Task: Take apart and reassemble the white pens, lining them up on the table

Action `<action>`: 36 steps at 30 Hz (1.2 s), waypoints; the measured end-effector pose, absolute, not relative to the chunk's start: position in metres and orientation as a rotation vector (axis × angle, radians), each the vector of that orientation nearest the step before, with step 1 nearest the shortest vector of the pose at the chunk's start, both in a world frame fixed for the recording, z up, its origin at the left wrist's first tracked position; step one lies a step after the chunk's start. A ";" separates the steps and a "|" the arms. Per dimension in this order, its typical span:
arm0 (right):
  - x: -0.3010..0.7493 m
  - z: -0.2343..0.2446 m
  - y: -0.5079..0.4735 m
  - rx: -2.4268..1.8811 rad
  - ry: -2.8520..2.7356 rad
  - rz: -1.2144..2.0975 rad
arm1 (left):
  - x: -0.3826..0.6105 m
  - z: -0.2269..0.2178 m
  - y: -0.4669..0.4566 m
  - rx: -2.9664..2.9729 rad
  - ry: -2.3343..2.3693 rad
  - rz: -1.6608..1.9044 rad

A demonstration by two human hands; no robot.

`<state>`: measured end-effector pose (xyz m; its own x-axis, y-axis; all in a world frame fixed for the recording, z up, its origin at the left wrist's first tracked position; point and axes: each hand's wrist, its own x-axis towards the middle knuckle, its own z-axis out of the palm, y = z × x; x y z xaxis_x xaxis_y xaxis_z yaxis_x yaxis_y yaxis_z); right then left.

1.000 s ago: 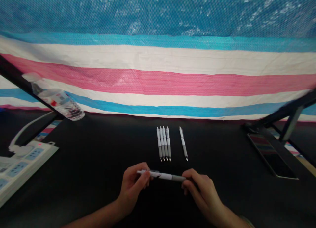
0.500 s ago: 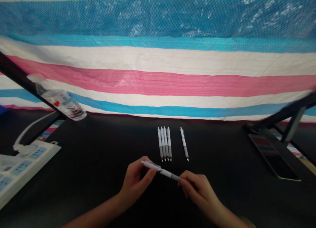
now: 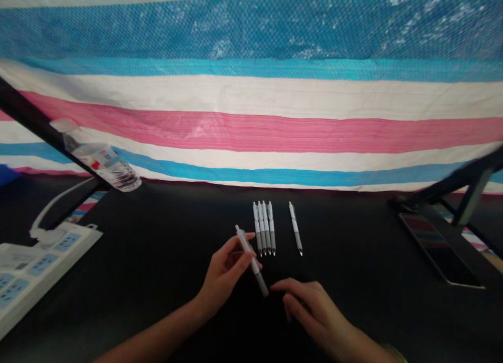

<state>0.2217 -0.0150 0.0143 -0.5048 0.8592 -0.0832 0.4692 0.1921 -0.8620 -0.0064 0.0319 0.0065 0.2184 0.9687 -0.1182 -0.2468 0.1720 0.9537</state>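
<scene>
My left hand pinches a white and grey pen near its middle, with the tip pointing down towards me. My right hand hovers just right of the pen's tip, fingers loosely curled, holding nothing. Beyond my hands, several matching pens lie side by side on the black table. One more pen lies alone a little to their right.
A white power strip sits at the left edge, with a clear water bottle behind it. A phone lies at the right by a black stand. A striped tarp hangs across the back.
My right hand has let go of the pen. The left hand has swung the pen from lying crosswise to pointing away, and moved it up towards the row.
</scene>
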 end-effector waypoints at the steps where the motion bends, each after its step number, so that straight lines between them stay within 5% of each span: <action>1: 0.222 0.014 -0.015 -1.244 -2.050 1.244 | -0.007 0.007 0.033 1.000 0.954 1.066; 36: 0.219 0.014 -0.016 -1.317 -2.127 1.213 | -0.008 0.006 0.039 0.976 1.016 1.013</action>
<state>0.2188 -0.0164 0.0144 -0.5012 0.8556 -0.1297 0.5474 0.1974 -0.8133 -0.0076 0.0388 0.0060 0.2043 0.9592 -0.1953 -0.1929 0.2350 0.9527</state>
